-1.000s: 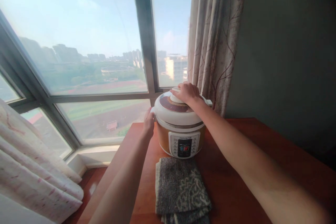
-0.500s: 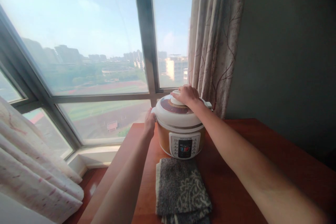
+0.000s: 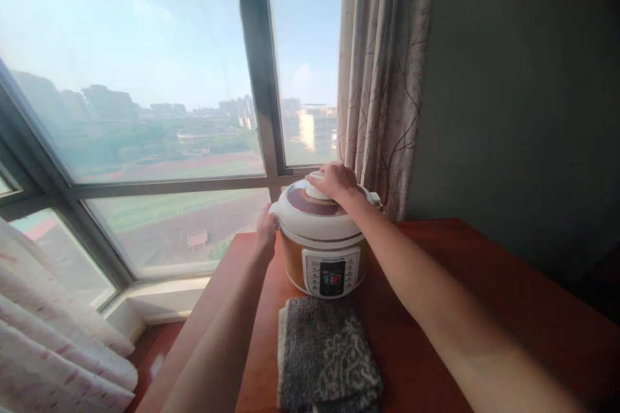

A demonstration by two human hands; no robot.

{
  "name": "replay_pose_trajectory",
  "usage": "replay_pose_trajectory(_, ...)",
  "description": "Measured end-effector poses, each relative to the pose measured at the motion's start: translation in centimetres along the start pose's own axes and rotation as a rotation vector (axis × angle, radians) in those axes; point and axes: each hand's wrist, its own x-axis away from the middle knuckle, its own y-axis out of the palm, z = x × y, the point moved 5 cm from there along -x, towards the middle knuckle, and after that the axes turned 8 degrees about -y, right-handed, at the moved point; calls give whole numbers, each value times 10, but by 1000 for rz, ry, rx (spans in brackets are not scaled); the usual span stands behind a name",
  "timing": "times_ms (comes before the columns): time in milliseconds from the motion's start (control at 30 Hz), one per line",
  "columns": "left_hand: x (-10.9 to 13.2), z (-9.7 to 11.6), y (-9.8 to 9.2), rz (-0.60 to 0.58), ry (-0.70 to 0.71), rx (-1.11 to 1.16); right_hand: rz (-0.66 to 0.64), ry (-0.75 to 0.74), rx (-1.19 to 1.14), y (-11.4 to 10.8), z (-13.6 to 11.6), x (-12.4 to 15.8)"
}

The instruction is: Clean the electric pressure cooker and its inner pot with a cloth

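An electric pressure cooker point(image 3: 294, 264), white on top and golden brown below, stands upright on the reddish-brown table point(image 3: 436, 245). Its control panel faces me and its lid point(image 3: 300, 214) sits on the body. On top, my right hand point(image 3: 335, 181) is closed round the white lid knob point(image 3: 317, 191). My left hand point(image 3: 266, 230) grips the white side handle point(image 3: 274, 208) at the cooker's left. A folded grey towel point(image 3: 320, 348) with a pale pattern lies in front of the cooker, close to its base.
Behind the table is a large window with a grey frame point(image 3: 169, 188). A patterned curtain point(image 3: 382, 77) hangs behind the cooker, and a paler curtain point(image 3: 53, 335) is at the lower left. A dark wall point(image 3: 513, 90) rises on the right.
The whole view has shifted, so the cooker, towel and hands appear slightly further left and lower. Both hands keep the same hold on the knob and side handle.
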Motion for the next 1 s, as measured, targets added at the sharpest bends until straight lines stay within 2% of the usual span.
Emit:
replay_pose_trajectory(200,-6,-4,-3,16,7,-2,13,-22,-22,-1,4,5)
replay_pose_trajectory(633,-3,-3,-4,18,23,-20,15,-79,-68,2,10,3)
replay_pose_trajectory(833,-5,-6,-2,14,-7,-18,-20,-119,-91,10,9,-2)
replay_pose_trajectory(1000,-5,-5,-1,14,-21,-1,-21,-70,-122,19,11,-4)
